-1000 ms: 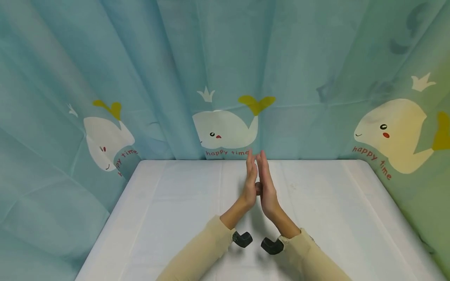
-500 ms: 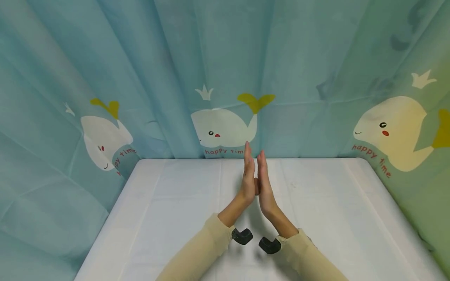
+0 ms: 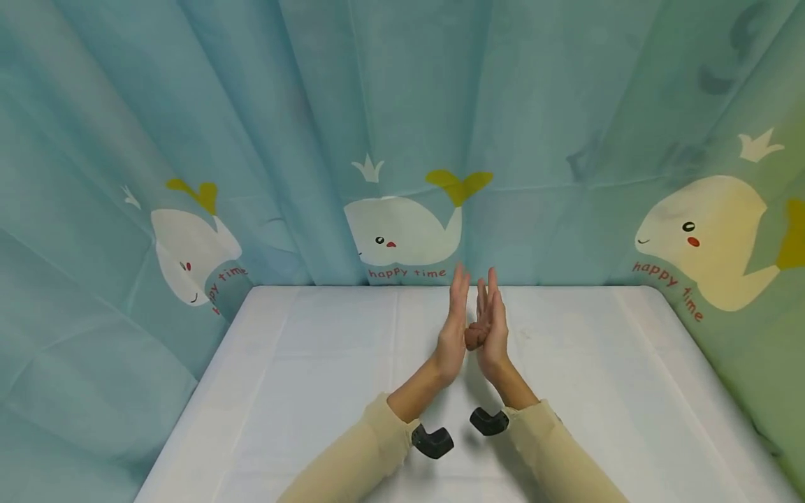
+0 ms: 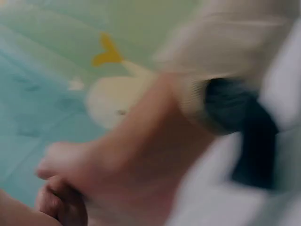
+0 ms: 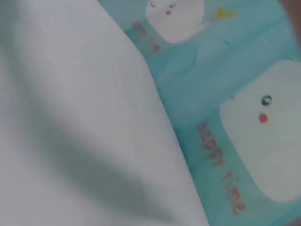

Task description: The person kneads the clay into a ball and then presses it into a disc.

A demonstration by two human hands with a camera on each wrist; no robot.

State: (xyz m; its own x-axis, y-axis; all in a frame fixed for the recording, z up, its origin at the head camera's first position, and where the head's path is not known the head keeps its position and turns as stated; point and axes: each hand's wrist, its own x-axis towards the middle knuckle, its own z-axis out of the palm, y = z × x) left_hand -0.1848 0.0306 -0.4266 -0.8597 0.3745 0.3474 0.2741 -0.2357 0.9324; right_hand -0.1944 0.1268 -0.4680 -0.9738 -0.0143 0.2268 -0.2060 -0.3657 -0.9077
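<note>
A soft-looking brown lump, clay-like (image 3: 474, 336), sits between my two palms above the white table. My left hand (image 3: 451, 342) presses it from the left with fingers straight and pointing away from me. From the right side my right hand (image 3: 495, 335) faces it, fingers also extended, and the lump lies against its palm. In the left wrist view the lump (image 4: 63, 205) shows a creased, uneven surface beside the motion-blurred right hand (image 4: 99, 165); a bit of the left hand (image 4: 19, 212) enters at the lower left corner. The right wrist view does not show the lump.
The white-covered table (image 3: 327, 349) extends beneath both hands. Behind and beside it hangs a blue-green curtain (image 3: 534, 140) printed with whales. Black curved wrist mounts (image 3: 432, 442) stick out from both beige sleeves (image 3: 358, 454).
Both hands have shifted a little to the right, the left one drawing back relative to the right. The gap between the palms is wider, and more of the brown lump shows.
</note>
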